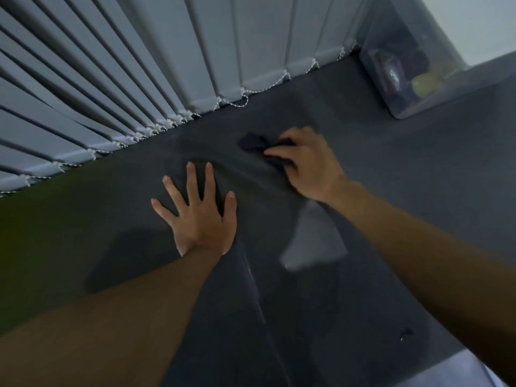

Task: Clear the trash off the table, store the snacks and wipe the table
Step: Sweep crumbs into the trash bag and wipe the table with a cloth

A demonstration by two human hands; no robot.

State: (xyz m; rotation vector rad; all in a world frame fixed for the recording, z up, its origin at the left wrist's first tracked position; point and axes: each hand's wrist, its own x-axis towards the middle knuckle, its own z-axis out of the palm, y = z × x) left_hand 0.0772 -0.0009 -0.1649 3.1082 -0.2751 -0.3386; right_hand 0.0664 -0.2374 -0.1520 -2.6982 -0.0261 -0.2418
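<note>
Filling most of the view, the dark grey table (418,169) runs back to pale vertical blinds (139,65), their slats linked at the foot by a beaded chain (243,99). The table's covering looks matte and soft, and it is rucked into shallow curved folds between the two hands, which suggests fabric rather than a hard top. At the far right corner stands a clear, round-edged plastic box (405,76) with blurred shapes inside, one of them yellow; it is likely the snack store. The left hand (201,216) lies flat with fingers spread wide, palm pressing the covering, probably to hold it taut against the rubbing. The right hand (310,166), just beyond it, curls fingers and thumb round a crumpled dark wiping cloth (254,143), bunched against the table's far middle. No trash shows, so wiping appears to be the step in hand. A small dark speck (406,332) lies near the front right.
</note>
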